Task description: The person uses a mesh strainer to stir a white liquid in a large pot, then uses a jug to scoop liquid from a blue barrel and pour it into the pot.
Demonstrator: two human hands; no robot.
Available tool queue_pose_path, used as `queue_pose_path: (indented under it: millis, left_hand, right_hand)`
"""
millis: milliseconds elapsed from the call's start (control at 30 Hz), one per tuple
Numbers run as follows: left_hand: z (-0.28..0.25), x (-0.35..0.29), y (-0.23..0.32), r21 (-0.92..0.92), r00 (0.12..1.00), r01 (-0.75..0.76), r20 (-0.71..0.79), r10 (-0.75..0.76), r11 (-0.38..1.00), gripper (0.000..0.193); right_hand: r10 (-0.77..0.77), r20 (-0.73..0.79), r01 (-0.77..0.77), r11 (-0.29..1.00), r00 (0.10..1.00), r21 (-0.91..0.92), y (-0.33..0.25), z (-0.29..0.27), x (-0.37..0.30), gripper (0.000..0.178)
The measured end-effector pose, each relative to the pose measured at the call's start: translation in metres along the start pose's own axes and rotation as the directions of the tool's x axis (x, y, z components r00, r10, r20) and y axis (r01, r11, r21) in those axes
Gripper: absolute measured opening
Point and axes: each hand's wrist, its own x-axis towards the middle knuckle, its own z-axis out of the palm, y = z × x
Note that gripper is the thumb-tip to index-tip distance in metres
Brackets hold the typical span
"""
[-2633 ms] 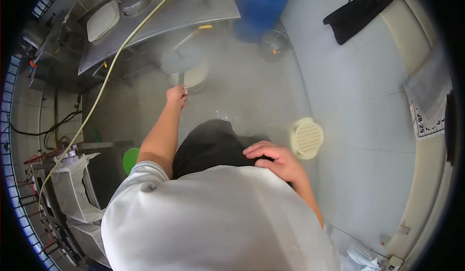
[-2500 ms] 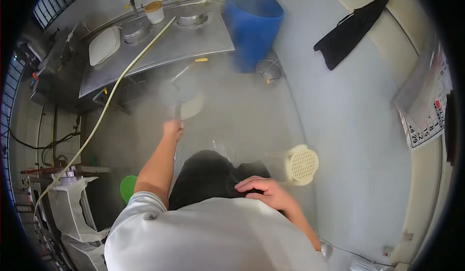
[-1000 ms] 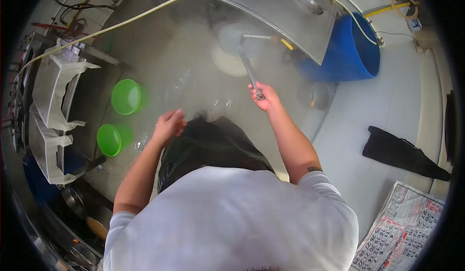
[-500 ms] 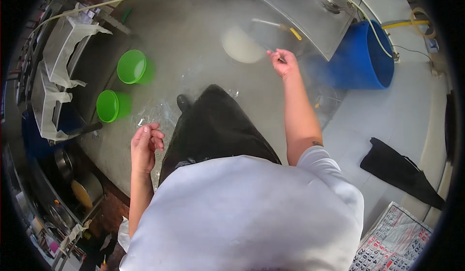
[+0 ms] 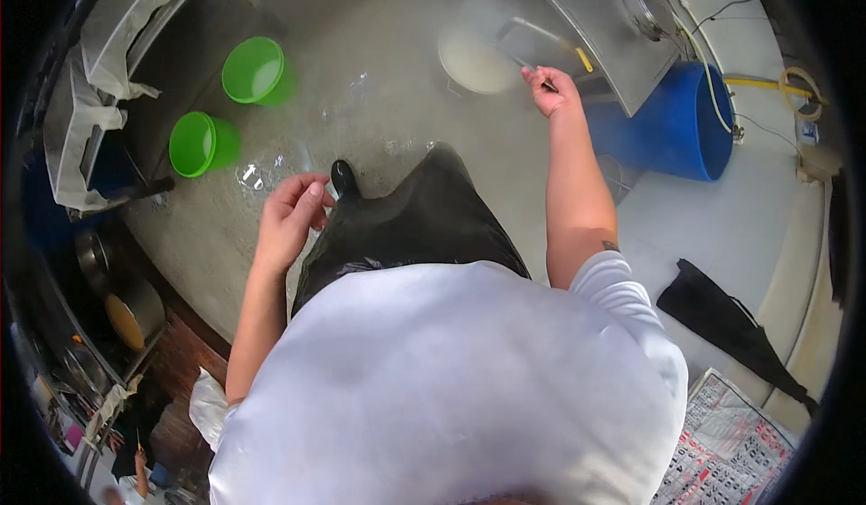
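Note:
My right hand (image 5: 553,90) is reached out ahead, its fingers closed around the dark handle of a tool. A thin metal shaft (image 5: 514,56) runs from this handle toward a round, pale, whitish basin-like shape (image 5: 476,61); steam blurs its edges and hides the tool's far end. Just beyond that hand is a thin silver frame with a yellow grip (image 5: 585,59). My left hand (image 5: 296,212) hangs empty beside my black apron (image 5: 406,216), fingers loosely bent and thumb apart. Close to its fingertips shows the toe of a black boot (image 5: 344,178).
Two green buckets (image 5: 254,72) with whitish contents stand on the wet floor at left. A large blue barrel (image 5: 690,121) is at right, next to a metal worktop (image 5: 586,9). Draped racks (image 5: 95,117) line the left; another person's arm (image 5: 141,473) shows at lower left.
The view has shifted, with the buckets now higher. My left hand has come up and inward, toward the boot. My right hand still grips the tool, a little farther right and up.

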Motion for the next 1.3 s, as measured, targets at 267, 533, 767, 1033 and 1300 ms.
queue_pose_path:
  millis: [267, 533, 767, 1033, 1300]
  left_hand:
    - [-0.071, 0.005, -0.009, -0.034, 1.0, 0.017, -0.001, -0.017, 0.999, 0.032]
    - [-0.141, 0.025, -0.015, -0.01, 0.999, -0.013, -0.05, 0.012, 1.0, 0.03]
    - [-0.143, 0.039, 0.006, -0.023, 1.0, -0.011, -0.005, 0.011, 1.0, 0.03]
    - [-0.101, 0.055, 0.036, 0.088, 0.999, -0.037, -0.023, 0.04, 0.995, 0.034]
    - [-0.062, 0.077, 0.062, 0.245, 0.997, -0.074, 0.019, 0.072, 0.967, 0.033]
  right_hand:
    - [-0.021, -0.087, 0.038, 0.979, 0.996, 0.199, 0.024, 0.053, -0.004, 0.029]
    - [-0.091, -0.13, 0.122, 0.96, 0.987, 0.253, 0.051, 0.066, -0.005, 0.045]
    - [-0.219, -0.199, 0.22, 0.975, 0.955, -0.017, 0.072, 0.047, 0.003, 0.042]
    - [-0.255, -0.244, 0.234, 0.966, 0.936, -0.112, 0.114, 0.023, 0.01, 0.021]
    - [-0.209, -0.139, 0.206, 0.978, 0.968, -0.035, 0.11, -0.015, 0.032, 0.017]
